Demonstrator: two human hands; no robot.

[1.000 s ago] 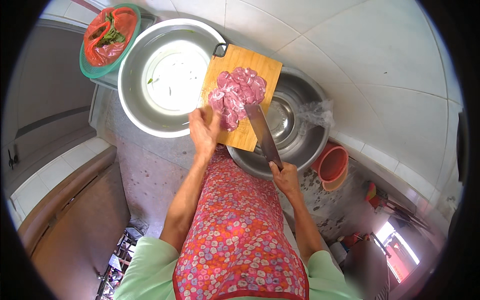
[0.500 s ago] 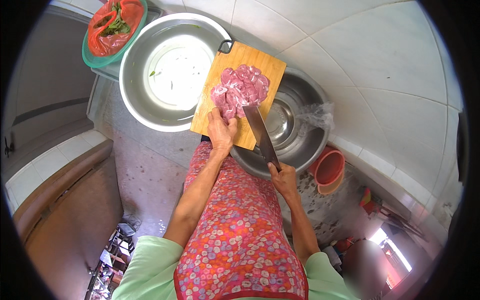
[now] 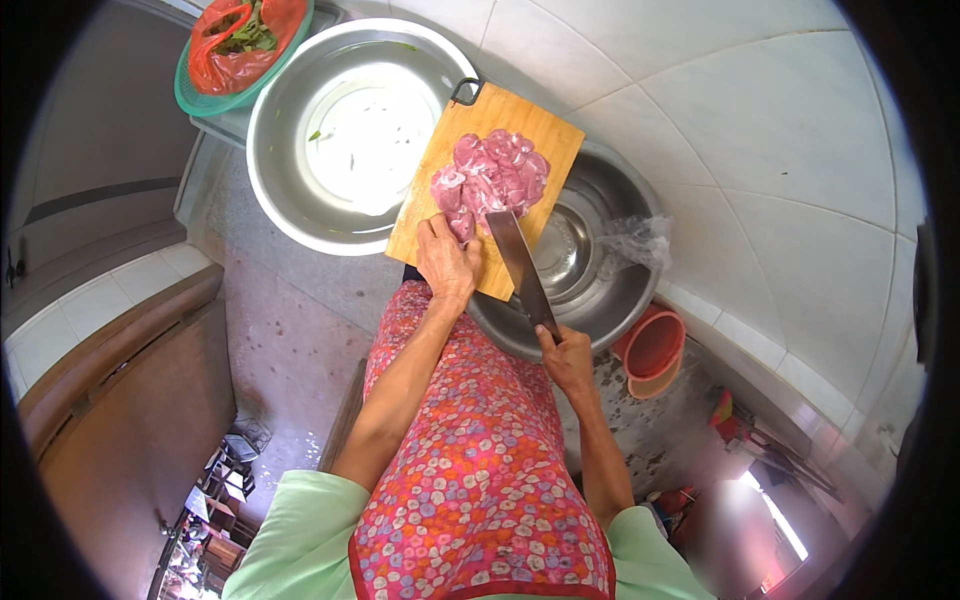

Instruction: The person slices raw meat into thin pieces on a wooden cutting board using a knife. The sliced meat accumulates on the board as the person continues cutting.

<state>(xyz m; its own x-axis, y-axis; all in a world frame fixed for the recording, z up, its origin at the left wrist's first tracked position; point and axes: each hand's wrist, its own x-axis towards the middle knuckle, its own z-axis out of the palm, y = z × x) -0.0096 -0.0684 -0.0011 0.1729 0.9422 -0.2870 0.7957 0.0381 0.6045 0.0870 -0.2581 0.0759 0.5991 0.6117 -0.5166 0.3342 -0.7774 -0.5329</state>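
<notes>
A pile of sliced raw pink meat (image 3: 495,170) lies on a wooden cutting board (image 3: 545,122), which sits tilted across two metal basins. My left hand (image 3: 449,262) has its fingers curled down on the meat at the near-left side of the pile, pressing it to the board. In my right hand (image 3: 567,357) is the handle of a broad dark cleaver (image 3: 516,252). Its blade tip touches or almost touches the pile's near edge, right beside my left fingertips; the exact contact is hard to tell.
Water and leaf bits fill the bright basin (image 3: 262,165) at left. A clear plastic bag (image 3: 638,243) hangs over the grey basin's (image 3: 632,185) rim. Behind stands a green basket (image 3: 192,98) with a red bag (image 3: 225,72) of leafy greens. A red bucket (image 3: 655,340) is at right.
The whole view has shifted slightly. Both hands, the cleaver and the meat keep nearly the same places on the board; my left hand looks turned a little.
</notes>
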